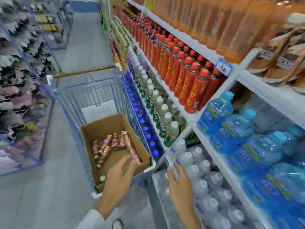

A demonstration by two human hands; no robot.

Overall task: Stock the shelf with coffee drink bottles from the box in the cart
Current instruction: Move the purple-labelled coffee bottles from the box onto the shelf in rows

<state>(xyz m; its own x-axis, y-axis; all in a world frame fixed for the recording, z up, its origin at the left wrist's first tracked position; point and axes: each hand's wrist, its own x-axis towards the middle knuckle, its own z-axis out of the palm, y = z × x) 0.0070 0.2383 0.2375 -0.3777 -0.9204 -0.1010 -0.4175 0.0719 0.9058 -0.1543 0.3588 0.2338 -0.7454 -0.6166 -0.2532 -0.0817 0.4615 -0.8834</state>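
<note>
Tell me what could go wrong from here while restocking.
1. The brown coffee drink bottles lie loose and criss-crossed in the open cardboard box. The left hand, open above them, may fumble one or knock others about.
2. The right hand is close to the clear white-capped water bottles on the low shelf and could topple some.

The left hand is over the brown box in the blue cart, with loose fingers right by the coffee bottles lying inside. The right hand is spread flat by the clear water bottles.
</note>
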